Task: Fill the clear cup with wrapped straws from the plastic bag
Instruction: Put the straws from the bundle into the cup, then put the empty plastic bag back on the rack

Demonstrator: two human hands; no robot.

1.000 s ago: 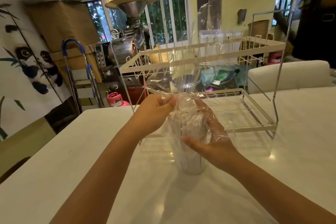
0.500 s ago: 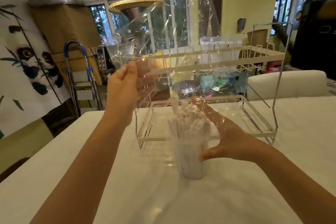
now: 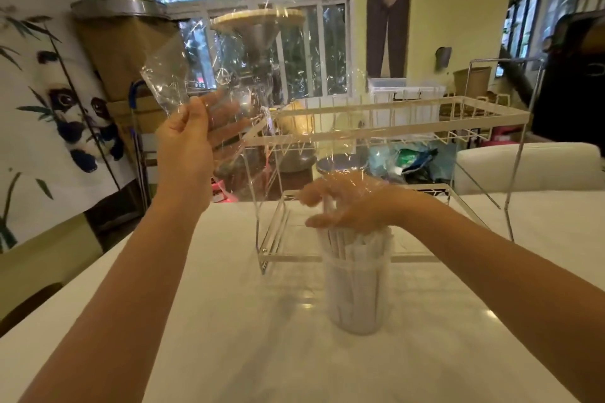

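1. The clear cup [image 3: 357,291] stands upright on the white table [image 3: 196,321], near the middle and a little to the right, directly under my right hand [image 3: 350,206]. The wrapped straws [image 3: 353,249] stand packed inside it, their tops poking above the rim and touching my palm.
2. The plastic bag [image 3: 262,108] hangs up and to the left of the cup, stretched between my raised left hand [image 3: 186,141] and my right hand, which sits inside its lower part so the film drapes over my knuckles.
3. Behind the cup, farther away, the two-tier wire rack [image 3: 393,127] stands on the table.
4. Half a second ago my left hand was lower and nearer the cup; it has lifted the bag higher and further left. My right hand, which was beside the straws, has come over their tops, and the straws sit lower in the cup.
5. My left hand is closed, thumb pinching the crinkled bag near its top corner.
6. My right hand is loosely spread, fingers [image 3: 311,198] curled downward, resting on the straw tops; whether it pinches any one straw I cannot tell.
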